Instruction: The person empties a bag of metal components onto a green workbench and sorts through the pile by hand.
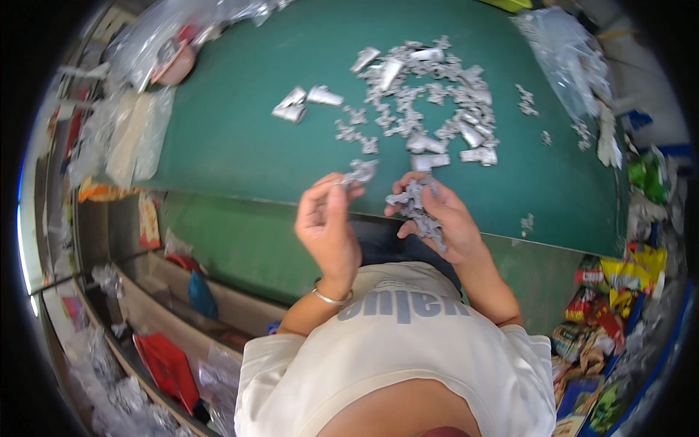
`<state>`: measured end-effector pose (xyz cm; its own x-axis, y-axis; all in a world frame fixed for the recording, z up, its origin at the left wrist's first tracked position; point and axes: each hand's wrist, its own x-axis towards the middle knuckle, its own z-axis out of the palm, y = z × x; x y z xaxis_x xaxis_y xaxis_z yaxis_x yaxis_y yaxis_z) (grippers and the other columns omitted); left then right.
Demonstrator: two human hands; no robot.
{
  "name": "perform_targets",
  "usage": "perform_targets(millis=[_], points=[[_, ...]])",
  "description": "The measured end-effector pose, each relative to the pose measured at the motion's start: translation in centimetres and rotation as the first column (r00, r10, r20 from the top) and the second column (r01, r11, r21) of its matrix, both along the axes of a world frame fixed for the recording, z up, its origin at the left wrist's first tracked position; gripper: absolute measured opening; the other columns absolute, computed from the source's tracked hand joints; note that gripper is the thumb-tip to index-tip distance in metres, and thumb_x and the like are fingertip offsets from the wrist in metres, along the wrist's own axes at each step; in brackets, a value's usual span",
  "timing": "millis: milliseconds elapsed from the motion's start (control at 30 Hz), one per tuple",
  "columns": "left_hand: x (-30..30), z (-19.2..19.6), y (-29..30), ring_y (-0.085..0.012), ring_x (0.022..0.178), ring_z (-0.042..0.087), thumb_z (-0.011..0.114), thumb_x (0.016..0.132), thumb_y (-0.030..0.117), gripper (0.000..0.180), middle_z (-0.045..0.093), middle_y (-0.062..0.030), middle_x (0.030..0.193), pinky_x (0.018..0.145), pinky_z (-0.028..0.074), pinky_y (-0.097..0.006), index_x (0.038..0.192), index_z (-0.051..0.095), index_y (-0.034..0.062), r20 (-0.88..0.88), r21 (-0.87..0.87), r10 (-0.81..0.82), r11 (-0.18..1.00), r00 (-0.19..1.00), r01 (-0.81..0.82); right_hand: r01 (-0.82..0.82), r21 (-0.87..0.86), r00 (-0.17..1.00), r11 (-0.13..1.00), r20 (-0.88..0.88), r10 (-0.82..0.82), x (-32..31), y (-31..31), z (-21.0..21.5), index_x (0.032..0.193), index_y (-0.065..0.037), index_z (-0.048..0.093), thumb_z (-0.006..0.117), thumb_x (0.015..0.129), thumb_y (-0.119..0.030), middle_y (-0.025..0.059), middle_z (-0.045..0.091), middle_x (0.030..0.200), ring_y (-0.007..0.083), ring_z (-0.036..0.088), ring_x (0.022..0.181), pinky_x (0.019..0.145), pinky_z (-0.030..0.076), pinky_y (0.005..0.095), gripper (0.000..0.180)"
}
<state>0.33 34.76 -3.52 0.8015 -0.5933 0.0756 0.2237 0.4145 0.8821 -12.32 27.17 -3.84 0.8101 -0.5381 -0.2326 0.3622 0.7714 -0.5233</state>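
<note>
I'm seeing the left hand (329,218) pinching a small grey piece (360,172) over the green table (240,138), right hand (455,222) fingers curled round a grey clump (416,205). Loose parts (397,122) clutter the space ahead; a pink bowl (175,67) and plastic bags (133,135) crowd the left, a white glove (607,138) the right.

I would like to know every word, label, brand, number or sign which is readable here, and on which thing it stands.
White shirt: large grey letters across the chest, upside down in this view; I do not copy the wording.
Yellow packet: print too small and blurred to read.
Grey pieces: no lettering that I can make out.
</note>
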Motion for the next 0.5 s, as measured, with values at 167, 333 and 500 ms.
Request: perform_targets(millis=[167, 333, 500], points=[[0.5, -1.0, 0.0, -0.0158, 0.080, 0.055, 0.048, 0.087, 0.008, 0.013, 0.056, -0.0099, 0.089, 0.073, 0.047, -0.031, 0.091, 0.052, -0.0032, -0.009, 0.070, -0.061, 0.996, 0.998, 0.062, 0.196, 0.082, 0.979, 0.977, -0.077, -0.190, -4.2, -3.5, -2.5, 0.107, -0.004, 0.048, 0.052, 0.085, -0.020, 0.0086, 0.054, 0.081, 0.0085, 0.049, 0.059, 0.040, 0.034, 0.0175, 0.027], [0.5, -1.3, 0.1, -0.0145, 0.075, 0.056, 0.049, 0.084, 0.001, 0.007, 0.055, -0.0114, 0.091, 0.072, 0.048, -0.027, 0.088, 0.052, -0.0044, -0.043, 0.097, -0.072, 0.992, 0.996, 0.076, 0.447, -0.502, 0.589, 0.740, -0.458, -0.666, -9.3, -11.6, -3.5, 0.102, -0.003, 0.051, 0.061, 0.077, -0.007, 0.0033, 0.055, 0.070, 0.0061, 0.043, 0.049, 0.037, 0.029, 0.0176, 0.028], [0.0, -1.4, -0.4, -0.0156, 0.078, 0.056, 0.048, 0.086, 0.006, 0.012, 0.055, -0.0106, 0.090, 0.072, 0.049, -0.030, 0.090, 0.052, -0.0049, -0.008, 0.147, -0.136, 0.980, 0.991, 0.136, 0.074, -0.850, 0.189, 0.521, -0.501, -0.845, -13.9, -21.3, -5.2, 0.090, -0.001, 0.057, 0.068, 0.070, -0.012, 0.0036, 0.058, 0.068, 0.0084, 0.048, 0.051, 0.042, 0.037, 0.0218, 0.026]])
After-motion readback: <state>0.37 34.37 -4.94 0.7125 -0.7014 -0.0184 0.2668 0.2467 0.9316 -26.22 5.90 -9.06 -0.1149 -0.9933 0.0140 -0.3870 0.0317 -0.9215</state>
